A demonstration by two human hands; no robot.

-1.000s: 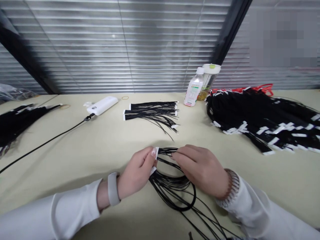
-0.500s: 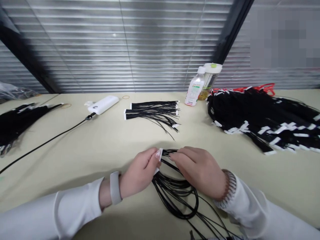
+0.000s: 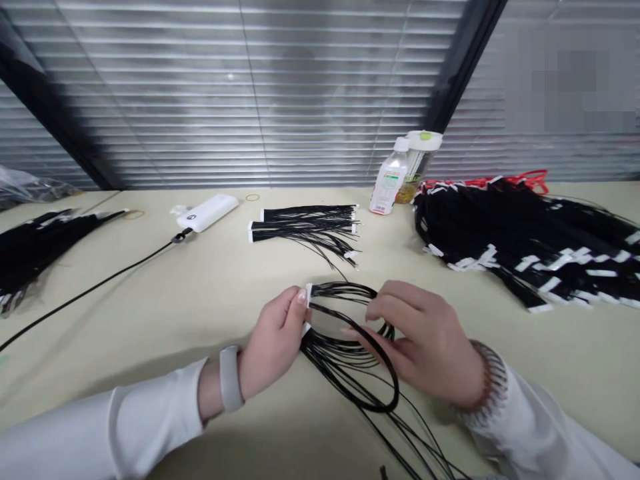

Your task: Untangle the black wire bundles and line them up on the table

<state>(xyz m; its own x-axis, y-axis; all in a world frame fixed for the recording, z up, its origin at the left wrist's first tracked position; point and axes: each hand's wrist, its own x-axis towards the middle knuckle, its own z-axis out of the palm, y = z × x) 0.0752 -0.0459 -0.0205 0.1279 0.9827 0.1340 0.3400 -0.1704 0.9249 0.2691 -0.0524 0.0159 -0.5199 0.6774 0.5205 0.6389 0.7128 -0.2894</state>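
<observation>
My left hand point(image 3: 275, 333) is closed around one end of a black wire harness point(image 3: 327, 363), thumb on top by a white connector point(image 3: 309, 293). From there the wires bend in loops to the right, and their loose strands trail toward the lower right edge. My right hand point(image 3: 433, 340) is at the right side of the loops, thumb and fingers apart, with wires passing through the gap between them. Beyond both hands, a few short black wire harnesses point(image 3: 305, 223) with white connectors lie flat on the table point(image 3: 210, 280).
A large heap of black harnesses point(image 3: 500, 227) lies at the right, over something red point(image 3: 537, 179). A bottle point(image 3: 387, 183) and a lidded cup point(image 3: 423, 160) stand at the back. Leftward are a white power bank point(image 3: 210, 212) with a black cable point(image 3: 115, 272) and another dark bundle point(image 3: 45, 250).
My right hand has moved a little right and its fingers have spread from their pinch near the connector. My left hand has shifted slightly left with the harness, whose upper loop now shows wider.
</observation>
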